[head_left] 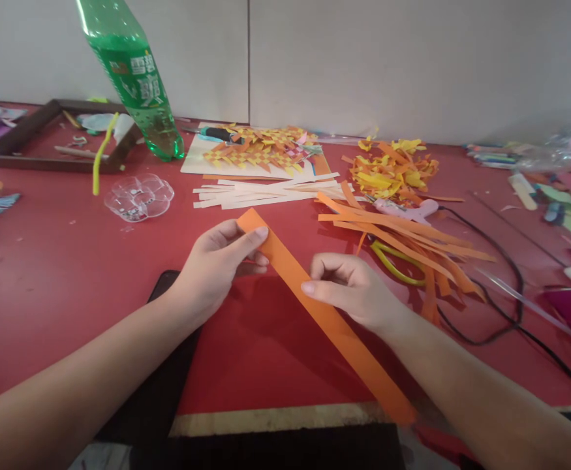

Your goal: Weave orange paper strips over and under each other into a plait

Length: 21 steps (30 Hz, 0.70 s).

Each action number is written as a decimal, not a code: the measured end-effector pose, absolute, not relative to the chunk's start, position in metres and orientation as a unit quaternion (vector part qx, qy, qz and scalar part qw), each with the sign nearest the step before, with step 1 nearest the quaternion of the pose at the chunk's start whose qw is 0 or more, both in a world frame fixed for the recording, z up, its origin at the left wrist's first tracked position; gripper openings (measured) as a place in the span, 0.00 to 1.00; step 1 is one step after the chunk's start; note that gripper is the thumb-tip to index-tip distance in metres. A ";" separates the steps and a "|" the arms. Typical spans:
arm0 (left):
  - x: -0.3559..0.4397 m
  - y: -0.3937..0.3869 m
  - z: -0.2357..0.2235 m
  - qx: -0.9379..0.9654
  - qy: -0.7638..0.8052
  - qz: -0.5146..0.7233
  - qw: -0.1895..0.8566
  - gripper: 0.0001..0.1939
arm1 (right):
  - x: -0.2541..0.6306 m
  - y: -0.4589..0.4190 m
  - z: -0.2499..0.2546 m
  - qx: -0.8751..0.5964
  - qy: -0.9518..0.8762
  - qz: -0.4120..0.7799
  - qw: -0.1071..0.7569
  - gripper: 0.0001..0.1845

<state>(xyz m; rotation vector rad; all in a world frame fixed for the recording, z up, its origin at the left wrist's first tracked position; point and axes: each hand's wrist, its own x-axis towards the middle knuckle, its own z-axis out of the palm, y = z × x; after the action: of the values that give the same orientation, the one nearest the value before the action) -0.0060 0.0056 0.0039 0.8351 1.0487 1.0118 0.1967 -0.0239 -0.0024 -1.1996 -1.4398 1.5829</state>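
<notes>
A long orange paper strip point(334, 323) slants from the upper left down past the table's front edge. My left hand point(229, 251) pinches its upper end between thumb and fingers. Farther down the strip, my right hand point(346, 284) grips its edge with the thumb on top and the fingers curled behind. Beyond my right hand lies a loose bunch of narrow orange strips point(407, 238), over yellow-handled scissors point(397, 264). Pale cream strips point(265, 192) are spread on the table ahead of both hands.
A green soda bottle point(141, 85) stands at the back left, beside a dark frame point(45, 160) and a clear flower-shaped dish point(139, 198). Yellow and orange scraps point(393, 170) are heaped behind a pink glue gun point(407, 209) with a black cord. A dark phone-like slab point(153, 365) lies under my left forearm.
</notes>
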 end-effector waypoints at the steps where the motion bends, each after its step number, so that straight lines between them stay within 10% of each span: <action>1: -0.006 0.007 0.005 0.354 0.469 0.465 0.662 0.12 | 0.198 -0.024 -0.002 -0.453 -0.557 0.611 0.333 0.18; 21: -0.003 -0.004 0.007 0.513 0.413 0.233 0.716 0.11 | 0.189 -0.026 -0.007 -0.440 -0.531 0.585 0.427 0.03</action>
<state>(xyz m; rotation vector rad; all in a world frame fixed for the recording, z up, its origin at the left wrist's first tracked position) -0.0034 -0.0036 0.0067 1.1348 0.9151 0.5163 0.1893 -0.0264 -0.0071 -1.1002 -1.3259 1.4628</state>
